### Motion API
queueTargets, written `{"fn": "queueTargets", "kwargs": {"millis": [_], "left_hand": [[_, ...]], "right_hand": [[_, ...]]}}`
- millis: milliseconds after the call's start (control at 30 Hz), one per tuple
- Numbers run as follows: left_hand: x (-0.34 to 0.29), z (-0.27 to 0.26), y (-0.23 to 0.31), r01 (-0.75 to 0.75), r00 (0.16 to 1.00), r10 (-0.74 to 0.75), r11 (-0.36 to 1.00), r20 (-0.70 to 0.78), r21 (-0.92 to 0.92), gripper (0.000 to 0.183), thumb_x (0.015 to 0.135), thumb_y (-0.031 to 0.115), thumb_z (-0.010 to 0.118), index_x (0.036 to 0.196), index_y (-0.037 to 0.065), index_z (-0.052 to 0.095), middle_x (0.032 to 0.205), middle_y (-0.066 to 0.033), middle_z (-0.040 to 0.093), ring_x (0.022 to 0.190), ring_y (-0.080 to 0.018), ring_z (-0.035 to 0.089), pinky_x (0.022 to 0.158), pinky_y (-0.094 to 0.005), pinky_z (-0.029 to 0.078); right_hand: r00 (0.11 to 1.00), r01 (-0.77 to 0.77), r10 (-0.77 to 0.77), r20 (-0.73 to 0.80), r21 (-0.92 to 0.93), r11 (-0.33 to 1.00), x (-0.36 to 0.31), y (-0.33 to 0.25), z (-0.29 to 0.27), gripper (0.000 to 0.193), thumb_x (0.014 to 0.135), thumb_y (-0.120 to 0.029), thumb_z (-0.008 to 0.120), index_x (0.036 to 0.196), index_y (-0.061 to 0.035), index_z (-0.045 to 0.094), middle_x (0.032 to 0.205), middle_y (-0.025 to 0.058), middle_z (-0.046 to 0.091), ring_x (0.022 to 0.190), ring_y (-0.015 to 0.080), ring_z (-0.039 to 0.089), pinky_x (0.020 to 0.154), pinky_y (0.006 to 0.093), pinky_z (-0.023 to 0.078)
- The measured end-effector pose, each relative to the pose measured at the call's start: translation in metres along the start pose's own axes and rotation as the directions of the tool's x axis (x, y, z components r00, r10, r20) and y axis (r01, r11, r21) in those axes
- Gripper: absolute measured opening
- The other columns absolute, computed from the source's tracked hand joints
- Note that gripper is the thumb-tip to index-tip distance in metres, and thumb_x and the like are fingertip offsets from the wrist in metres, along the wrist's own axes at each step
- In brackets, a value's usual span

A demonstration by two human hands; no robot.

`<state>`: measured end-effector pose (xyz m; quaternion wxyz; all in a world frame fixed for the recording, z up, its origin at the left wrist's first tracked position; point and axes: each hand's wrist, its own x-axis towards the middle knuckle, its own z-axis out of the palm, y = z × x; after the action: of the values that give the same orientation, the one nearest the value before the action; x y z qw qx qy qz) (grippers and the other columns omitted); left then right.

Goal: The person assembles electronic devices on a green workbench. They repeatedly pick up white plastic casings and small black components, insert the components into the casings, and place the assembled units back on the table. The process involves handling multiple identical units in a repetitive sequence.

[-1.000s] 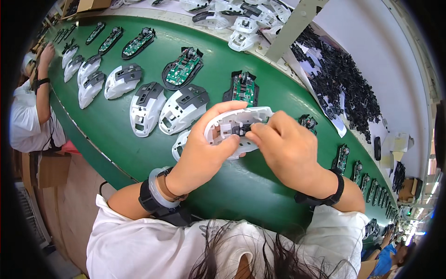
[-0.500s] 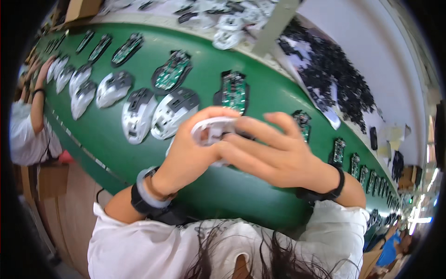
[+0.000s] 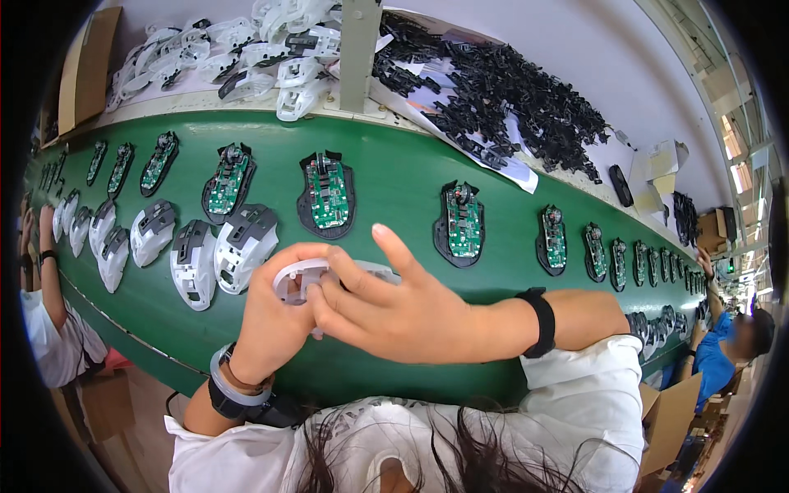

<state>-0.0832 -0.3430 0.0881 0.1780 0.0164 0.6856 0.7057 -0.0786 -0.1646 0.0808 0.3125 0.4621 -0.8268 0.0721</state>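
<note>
A white plastic computer mouse shell (image 3: pixel 289 281) is held over the green bench, its hollow side partly showing. My left hand (image 3: pixel 271 316) wraps round its left end. Thumb and fingertips of my right hand (image 3: pixel 403 316) are pressed into the hollow of the shell, while one finger sticks up free. What the right fingertips pinch inside, if anything, is hidden. Just left of my hands lie white-and-grey mouse shells (image 3: pixel 246 245). Beyond my hands sits a black mouse base with a green circuit board (image 3: pixel 329 197), and a similar base (image 3: pixel 460 223) is farther right.
Rows of board-fitted bases run along the green bench (image 3: pixel 394 156) both ways. On the back shelf are a heap of white shells (image 3: pixel 300 70), a post (image 3: pixel 360 57) and a pile of small black parts (image 3: pixel 509 90). Co-workers stand left and right (image 3: pixel 715 353).
The view has shifted, so the bench and its rows appear turned. My hands keep hold of the mouse shell, and the right hand has turned, with one finger now raised.
</note>
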Motion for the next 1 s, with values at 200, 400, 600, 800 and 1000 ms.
{"fn": "queueTargets", "kwargs": {"millis": [200, 400, 600, 800, 1000], "left_hand": [[0.003, -0.017, 0.001, 0.044, 0.988, 0.001, 0.956, 0.156, -0.289, 0.036, 0.08, 0.002, 0.061, 0.115, 0.004, 0.053, 0.12, -0.0143, 0.059, 0.091, -0.0186, 0.066, 0.062, -0.0261, 0.058], [0.011, -0.027, 0.003, 0.183, 0.891, 0.119, 0.789, 0.438, -0.587, 0.088, 0.078, 0.023, 0.071, 0.146, 0.003, 0.02, 0.14, -0.0219, 0.042, 0.103, -0.0308, 0.062, 0.062, -0.0294, 0.057], [0.006, -0.022, 0.002, 0.126, 0.961, -0.036, 0.94, 0.274, -0.318, 0.086, 0.074, 0.037, 0.076, 0.139, 0.003, 0.031, 0.124, -0.017, 0.054, 0.113, -0.025, 0.056, 0.096, -0.0382, 0.045], [0.0, -0.02, 0.019, -0.12, 0.977, 0.159, 0.96, 0.143, -0.252, 0.078, 0.073, 0.01, 0.069, 0.14, -0.001, 0.032, 0.126, -0.0091, 0.049, 0.114, -0.019, 0.052, 0.099, -0.0307, 0.04], [0.002, -0.021, 0.004, -0.263, 0.964, 0.262, 0.964, -0.05, -0.023, 0.066, 0.074, 0.006, 0.07, 0.132, -0.001, 0.04, 0.115, -0.0143, 0.056, 0.105, -0.0167, 0.056, 0.092, -0.0289, 0.044]], "right_hand": [[0.972, -0.119, 0.057, 0.228, 0.266, 0.957, 0.002, 0.068, -0.047, 0.023, 0.078, -0.013, 0.062, 0.099, -0.0047, 0.059, 0.092, 0.0093, 0.061, 0.09, 0.0288, 0.06, 0.08, 0.0448, 0.048], [0.703, -0.693, 0.685, 0.191, -0.032, 0.72, -0.107, 0.193, 0.005, 0.034, 0.074, 0.0, 0.066, 0.107, -0.0024, 0.059, 0.098, 0.0165, 0.062, 0.097, 0.0348, 0.058, 0.083, 0.0419, 0.047], [0.596, -0.755, 0.703, 0.388, -0.029, 0.656, -0.095, 0.184, 0.012, 0.038, 0.073, 0.004, 0.064, 0.109, -0.0063, 0.058, 0.094, 0.0167, 0.058, 0.09, 0.0372, 0.059, 0.079, 0.0427, 0.047], [0.501, -0.863, 0.844, 0.192, 0.185, 0.47, -0.093, 0.177, -0.005, 0.017, 0.082, 0.002, 0.059, 0.098, -0.0024, 0.06, 0.089, 0.0097, 0.061, 0.075, 0.0187, 0.062, 0.069, 0.0302, 0.049], [0.851, -0.45, 0.493, 0.18, 0.735, 0.507, 0.02, 0.06, -0.057, 0.015, 0.076, -0.002, 0.069, 0.09, -0.001, 0.065, 0.112, 0.0149, 0.06, 0.112, 0.0299, 0.055, 0.098, 0.0413, 0.041]]}}
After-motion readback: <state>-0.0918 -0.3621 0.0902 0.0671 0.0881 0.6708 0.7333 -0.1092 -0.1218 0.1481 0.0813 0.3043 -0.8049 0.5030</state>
